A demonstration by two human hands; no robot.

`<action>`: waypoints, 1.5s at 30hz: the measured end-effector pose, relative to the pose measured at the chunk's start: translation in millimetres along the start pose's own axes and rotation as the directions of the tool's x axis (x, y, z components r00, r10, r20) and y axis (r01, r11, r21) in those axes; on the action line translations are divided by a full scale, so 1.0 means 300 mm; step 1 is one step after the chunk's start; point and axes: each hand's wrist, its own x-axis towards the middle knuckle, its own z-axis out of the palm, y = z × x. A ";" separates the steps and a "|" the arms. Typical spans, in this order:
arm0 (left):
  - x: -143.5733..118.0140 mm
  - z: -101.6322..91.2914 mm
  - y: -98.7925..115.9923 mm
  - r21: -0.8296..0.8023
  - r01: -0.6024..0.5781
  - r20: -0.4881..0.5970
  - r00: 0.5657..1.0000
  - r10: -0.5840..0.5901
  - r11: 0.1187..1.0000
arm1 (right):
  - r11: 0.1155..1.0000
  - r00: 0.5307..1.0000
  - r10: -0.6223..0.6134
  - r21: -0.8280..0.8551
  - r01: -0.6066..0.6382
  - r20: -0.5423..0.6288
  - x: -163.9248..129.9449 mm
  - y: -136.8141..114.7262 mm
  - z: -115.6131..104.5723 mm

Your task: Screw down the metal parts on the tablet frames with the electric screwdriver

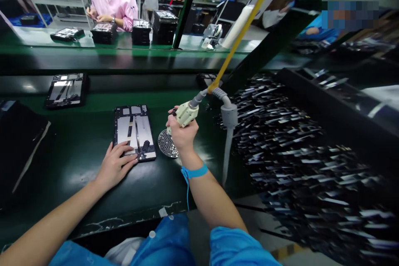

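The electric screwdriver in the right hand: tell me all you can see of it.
The electric screwdriver has a pale cream, plastic-looking body, held roughly upright in the right hand over a round perforated screw dish. A grey cable leaves its top and joins a yellow cord running up out of view. Its tip is hidden behind the hand.

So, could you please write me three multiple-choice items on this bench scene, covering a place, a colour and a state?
1. Where does the left hand rest?
A. on the open device
B. on the round screw dish
C. on the yellow cable

2. What colour is the wrist strap?
A. red
B. blue
C. white

3. What is the right hand doing?
A. lying flat
B. gripping the electric screwdriver
C. hanging open

Answers:
1 A, its fingers lie on the device's near edge.
2 B, a blue band circles the right wrist.
3 B, its fingers wrap the tool's body.
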 end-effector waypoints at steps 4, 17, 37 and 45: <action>-0.013 0.008 0.002 -0.027 -0.002 -0.011 1.000 0.001 1.000 | 0.999 0.999 0.047 -0.012 -0.047 -0.005 0.000 0.067 0.012; -0.041 0.015 0.035 0.017 0.025 0.005 1.000 -0.026 1.000 | 0.998 0.999 0.033 -0.054 -0.035 -0.029 -0.002 0.084 0.034; -0.034 0.014 0.029 -0.017 0.035 -0.009 0.999 -0.035 0.999 | 0.996 0.991 0.078 -0.027 -0.081 -0.109 0.006 0.090 0.047; -0.021 0.007 0.032 -0.009 0.038 0.005 0.999 -0.038 0.999 | 0.999 0.994 0.012 0.045 -0.007 -0.107 -0.005 0.008 0.062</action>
